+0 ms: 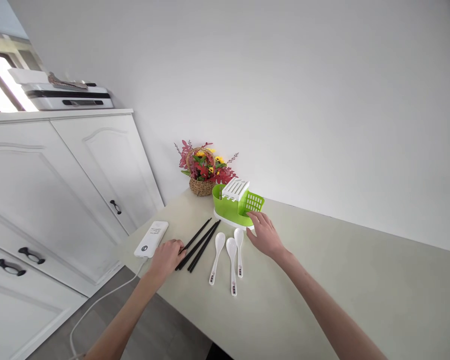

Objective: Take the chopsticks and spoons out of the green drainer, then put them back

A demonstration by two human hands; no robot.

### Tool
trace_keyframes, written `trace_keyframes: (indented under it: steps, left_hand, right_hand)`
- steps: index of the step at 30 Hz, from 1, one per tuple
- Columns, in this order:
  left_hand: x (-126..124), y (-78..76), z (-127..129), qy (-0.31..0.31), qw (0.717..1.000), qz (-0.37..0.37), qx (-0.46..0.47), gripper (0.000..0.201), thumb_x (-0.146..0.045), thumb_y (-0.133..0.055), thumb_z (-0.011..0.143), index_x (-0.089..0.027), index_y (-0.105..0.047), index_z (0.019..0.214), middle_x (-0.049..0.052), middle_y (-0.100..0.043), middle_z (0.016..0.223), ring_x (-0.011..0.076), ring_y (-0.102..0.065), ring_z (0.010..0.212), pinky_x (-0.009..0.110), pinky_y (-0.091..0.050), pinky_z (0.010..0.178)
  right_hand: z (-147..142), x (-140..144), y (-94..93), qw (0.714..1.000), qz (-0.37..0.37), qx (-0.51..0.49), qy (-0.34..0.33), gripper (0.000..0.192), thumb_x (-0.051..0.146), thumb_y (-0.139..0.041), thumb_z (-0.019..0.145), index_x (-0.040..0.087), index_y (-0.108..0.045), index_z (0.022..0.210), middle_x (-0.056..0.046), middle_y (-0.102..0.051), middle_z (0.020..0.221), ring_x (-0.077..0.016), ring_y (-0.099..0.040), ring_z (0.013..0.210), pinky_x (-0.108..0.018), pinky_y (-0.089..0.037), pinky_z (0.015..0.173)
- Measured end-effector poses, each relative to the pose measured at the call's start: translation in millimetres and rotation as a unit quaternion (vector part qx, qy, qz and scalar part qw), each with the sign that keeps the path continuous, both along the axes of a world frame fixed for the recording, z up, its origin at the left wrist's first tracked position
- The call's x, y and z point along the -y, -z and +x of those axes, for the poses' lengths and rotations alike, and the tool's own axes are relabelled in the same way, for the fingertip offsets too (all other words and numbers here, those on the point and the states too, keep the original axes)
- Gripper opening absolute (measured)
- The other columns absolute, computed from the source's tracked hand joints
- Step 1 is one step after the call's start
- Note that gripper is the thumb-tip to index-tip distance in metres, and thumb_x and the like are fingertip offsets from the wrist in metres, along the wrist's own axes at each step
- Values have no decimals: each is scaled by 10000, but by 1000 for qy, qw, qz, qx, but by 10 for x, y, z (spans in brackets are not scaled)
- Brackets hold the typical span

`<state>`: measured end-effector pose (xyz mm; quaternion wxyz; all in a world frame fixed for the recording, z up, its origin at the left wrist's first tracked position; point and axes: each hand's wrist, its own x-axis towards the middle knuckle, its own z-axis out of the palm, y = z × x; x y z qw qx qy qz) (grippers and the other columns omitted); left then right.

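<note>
Several black chopsticks (204, 239) lie slantwise on the table. My left hand (167, 257) has curled fingers closed over the near end of the leftmost chopstick (197, 234); the fingertips are partly hidden. At the right end of a green utensil holder (228, 207) with a white slotted top (236, 188) and white base is my right hand (264, 234). Its thumb and fingers are apart, close to the holder's front edge; I cannot tell if they touch it. Between my hands lie three white spoons, a left one (216, 257), a middle one (232, 265) and a right one (239, 252), bowls toward the holder.
A wicker basket of artificial flowers (202, 186) stands behind the holder by the wall. At the table's left edge lies a white power bank (152, 239) with a white cable (108, 290) hanging down. White cabinets (93, 165) stand left, a case (69, 99) on top.
</note>
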<state>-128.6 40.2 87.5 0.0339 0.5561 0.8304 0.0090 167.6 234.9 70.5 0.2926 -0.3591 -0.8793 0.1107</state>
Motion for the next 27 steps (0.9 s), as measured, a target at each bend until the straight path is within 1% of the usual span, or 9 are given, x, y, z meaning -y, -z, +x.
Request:
trace_keyframes:
  steps: [2,5,9,12,15,18,20,22,27]
  left_hand:
    - [-4,-8,10,-9,1000,-1,-5,203,-273,-569,953,-181,-740,1010,133,-776,1060,314,-726,970,332,-463,731]
    - [4,-17,20,-19,1000,0,-7,209,-291,-558,960,-190,-732,1014,126,-775,1071,309,-725,972,329,-460,730]
    - [23,-6,15,-15,1000,12,17,216,-329,-539,967,-205,-708,1019,105,-765,1058,284,-725,944,312,-452,693]
    - [41,40,29,-8,999,37,35,274,-383,-480,994,-210,-681,1061,102,-743,1066,264,-720,898,308,-456,657]
    - [59,120,92,17,995,87,45,389,-501,-439,1006,-204,-657,1132,121,-706,1128,280,-702,983,333,-504,730]
    - [63,199,182,41,990,125,51,508,-616,-487,958,-189,-645,1185,149,-671,1198,322,-665,1105,390,-532,859]
    - [55,231,234,41,989,132,46,517,-612,-523,934,-183,-644,1196,159,-656,1226,341,-653,1130,425,-528,912]
    - [42,238,267,36,990,130,45,474,-564,-534,933,-181,-648,1188,161,-651,1229,345,-654,1124,443,-525,928]
    - [24,184,292,35,992,106,64,377,-459,-515,955,-182,-640,1178,153,-652,1214,331,-659,1121,432,-523,922]
  right_hand:
    - [-84,-23,51,1000,3,22,11,498,240,-492,965,170,-527,1457,-158,-549,1495,-322,-394,1458,-532,-360,1188]
    - [-121,-35,114,999,2,44,28,493,243,-493,975,172,-529,1461,-161,-552,1494,-313,-380,1473,-523,-368,1176]
    - [-92,-48,136,998,-5,55,42,468,293,-462,1011,206,-524,1467,-131,-542,1519,-274,-373,1487,-482,-425,1131]
    - [-72,-54,128,997,-9,60,46,456,321,-450,1027,229,-521,1468,-116,-536,1531,-253,-378,1489,-459,-466,1091]
    - [-64,-46,128,997,-11,63,47,464,331,-453,1031,240,-505,1483,-116,-523,1544,-246,-363,1501,-457,-489,1067]
    - [-58,-34,133,996,-11,67,50,474,334,-458,1032,244,-490,1497,-119,-508,1557,-248,-348,1511,-463,-502,1055]
    - [-51,-30,134,996,-11,70,51,476,330,-459,1032,248,-486,1500,-119,-505,1560,-247,-345,1513,-459,-508,1047]
    - [-40,-30,134,996,-7,73,50,476,322,-459,1032,252,-480,1502,-118,-504,1561,-243,-339,1517,-456,-510,1044]
    - [6,-34,151,996,3,77,52,476,313,-442,1038,249,-458,1510,-117,-493,1571,-242,-330,1525,-472,-503,1050]
